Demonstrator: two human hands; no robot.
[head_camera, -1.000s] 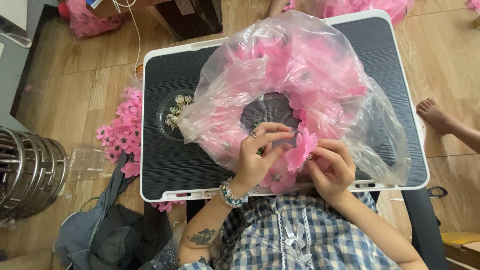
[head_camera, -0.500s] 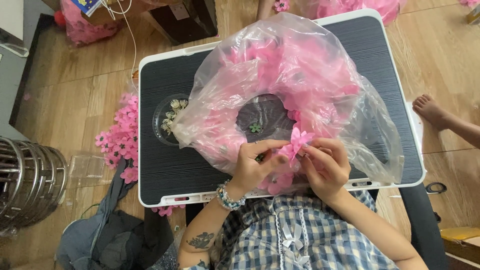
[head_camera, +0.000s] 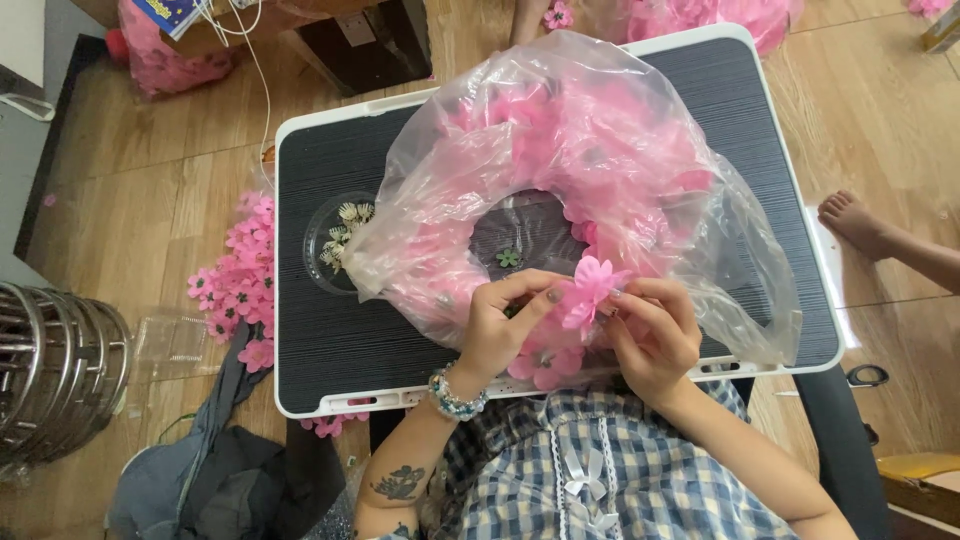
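Both hands meet at about 6 o'clock on the black ribbed tabletop (head_camera: 330, 330), closed on one pink fabric flower (head_camera: 588, 290). The left hand (head_camera: 500, 325) pinches the bloom's lower edge between thumb and forefinger; the right hand (head_camera: 650, 330) curls its fingers (head_camera: 640, 292) against the petals from the other side. The flower stands lifted just above the near lip of a clear plastic bag (head_camera: 740, 250), which lies open across the middle of the tabletop and is packed with loose pink petals (head_camera: 560, 130).

In the bare hollow at the bag's centre lies a small green star-shaped piece (head_camera: 508, 258). At 9 o'clock a round clear dish (head_camera: 338, 240) holds pale flower centres. Off the tabletop's edge, on the wooden floor at 9 o'clock, a heap of finished-looking pink flowers (head_camera: 235, 285) has gathered, with a few more under the near edge.

Judging by that heap against the bulging bag, some blooms seem to be done, while by far the larger share of petals is left; the one in hand looks only partly put together
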